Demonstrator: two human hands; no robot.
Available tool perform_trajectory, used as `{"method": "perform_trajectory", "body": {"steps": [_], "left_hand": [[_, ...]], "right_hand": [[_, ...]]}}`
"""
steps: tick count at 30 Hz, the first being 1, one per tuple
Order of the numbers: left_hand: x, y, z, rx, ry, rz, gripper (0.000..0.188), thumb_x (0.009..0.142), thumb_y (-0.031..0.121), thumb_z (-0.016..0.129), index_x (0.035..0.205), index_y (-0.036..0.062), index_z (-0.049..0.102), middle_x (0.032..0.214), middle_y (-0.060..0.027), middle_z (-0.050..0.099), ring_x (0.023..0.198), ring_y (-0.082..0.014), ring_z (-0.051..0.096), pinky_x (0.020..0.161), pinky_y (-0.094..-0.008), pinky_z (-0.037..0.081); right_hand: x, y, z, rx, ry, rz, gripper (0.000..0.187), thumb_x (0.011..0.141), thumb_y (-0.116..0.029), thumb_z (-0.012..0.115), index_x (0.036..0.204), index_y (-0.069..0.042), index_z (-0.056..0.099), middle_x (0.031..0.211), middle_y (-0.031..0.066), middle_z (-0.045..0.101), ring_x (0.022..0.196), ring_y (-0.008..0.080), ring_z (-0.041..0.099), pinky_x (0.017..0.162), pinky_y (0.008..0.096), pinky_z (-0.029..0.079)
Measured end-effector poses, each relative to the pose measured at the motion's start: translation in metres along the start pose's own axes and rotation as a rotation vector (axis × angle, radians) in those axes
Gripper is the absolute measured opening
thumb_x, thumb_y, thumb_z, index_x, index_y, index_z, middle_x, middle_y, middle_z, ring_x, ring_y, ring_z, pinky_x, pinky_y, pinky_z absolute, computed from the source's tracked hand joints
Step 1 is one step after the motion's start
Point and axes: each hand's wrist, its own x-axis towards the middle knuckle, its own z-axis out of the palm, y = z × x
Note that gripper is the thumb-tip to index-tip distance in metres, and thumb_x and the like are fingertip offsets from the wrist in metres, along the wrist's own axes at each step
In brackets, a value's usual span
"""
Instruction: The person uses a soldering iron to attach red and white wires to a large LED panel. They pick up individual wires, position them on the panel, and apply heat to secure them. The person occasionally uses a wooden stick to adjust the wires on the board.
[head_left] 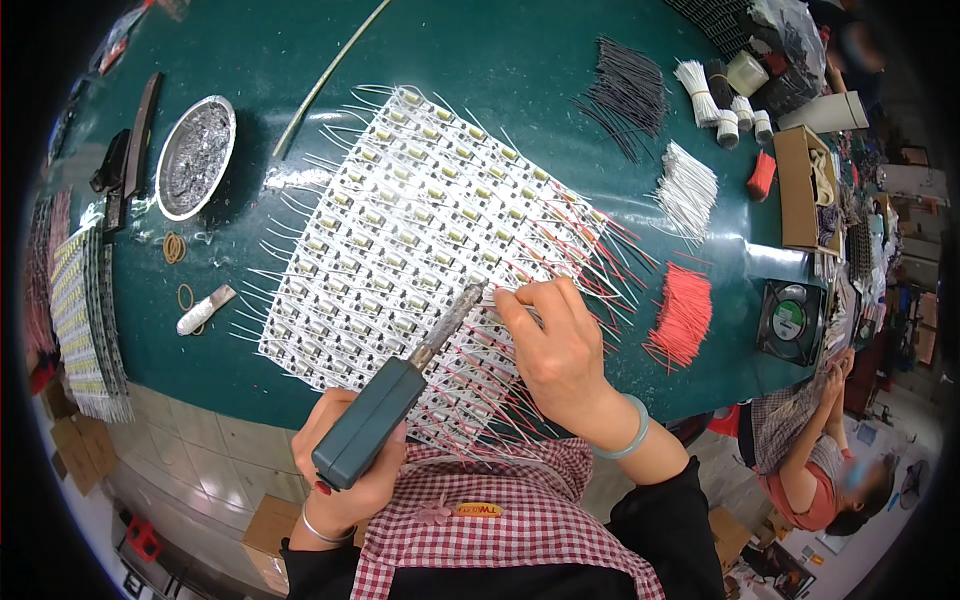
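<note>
My left hand is wrapped round the dark green handle of a soldering iron. The iron's metal tip points up and to the right, resting at or just over a large white sheet of small circuit boards. Close beside the tip, the thumb and forefinger of my right hand are pinched at the sheet, seemingly on a thin wire whose end I cannot make out. Red wires stick out along the sheet's right side and lower part. White wires fringe its left edge.
Right of the sheet lie bundles of red wires, white wires and black wires. A small fan and a cardboard box stand farther right. A bowl sits at left. Another person works at far right.
</note>
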Motion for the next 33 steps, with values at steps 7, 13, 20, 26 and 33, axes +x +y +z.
{"method": "perform_trajectory", "body": {"steps": [7,13,20,26,33], "left_hand": [[-0.0001,0.0039,0.0011,-0.018,0.056,-0.03,0.02,0.071,-0.002,0.077,0.09,-0.0053,0.072,0.083,-0.0151,0.068,0.072,-0.0283,0.068,0.065,-0.0341,0.053],[0.0006,0.0029,0.0001,-0.021,-0.01,-0.037,0.022,0.071,-0.003,0.077,0.092,-0.0058,0.072,0.088,-0.0167,0.069,0.077,-0.0293,0.069,0.068,-0.0348,0.055],[0.0026,0.004,0.0021,-0.021,-0.034,-0.048,0.021,0.071,-0.003,0.078,0.091,-0.0052,0.072,0.088,-0.0165,0.069,0.077,-0.0287,0.069,0.068,-0.0347,0.055],[-0.0004,0.0006,0.0044,-0.036,-0.004,-0.06,0.02,0.072,-0.001,0.078,0.09,-0.005,0.071,0.085,-0.0163,0.068,0.071,-0.028,0.068,0.063,-0.0335,0.053],[-0.0015,-0.0005,0.0036,-0.03,0.067,0.043,0.02,0.072,-0.002,0.078,0.091,-0.0049,0.071,0.084,-0.0155,0.068,0.071,-0.028,0.067,0.063,-0.0338,0.052]], "right_hand": [[-0.0008,-0.0008,0.0017,-0.002,0.007,0.004,0.036,0.07,0.003,0.066,0.106,0.005,0.067,0.092,0.0105,0.056,0.082,0.0267,0.055,0.065,0.034,0.048],[-0.0009,-0.0017,0.0009,-0.005,0.013,0.01,0.036,0.07,0.004,0.065,0.106,0.005,0.067,0.092,0.0106,0.056,0.082,0.0267,0.055,0.065,0.034,0.049],[-0.0007,-0.0038,0.0013,-0.013,0.021,0.015,0.036,0.069,0.004,0.066,0.105,0.006,0.067,0.092,0.0108,0.056,0.083,0.0265,0.054,0.064,0.0336,0.049],[-0.0013,-0.0044,0.0028,-0.03,0.031,0.008,0.036,0.069,0.005,0.066,0.105,0.007,0.067,0.091,0.0109,0.055,0.081,0.0264,0.054,0.063,0.0336,0.049],[-0.0009,-0.0056,0.0023,-0.036,0.024,0.013,0.035,0.069,0.005,0.066,0.104,0.007,0.067,0.09,0.0111,0.055,0.08,0.0265,0.054,0.063,0.0334,0.048]]}}
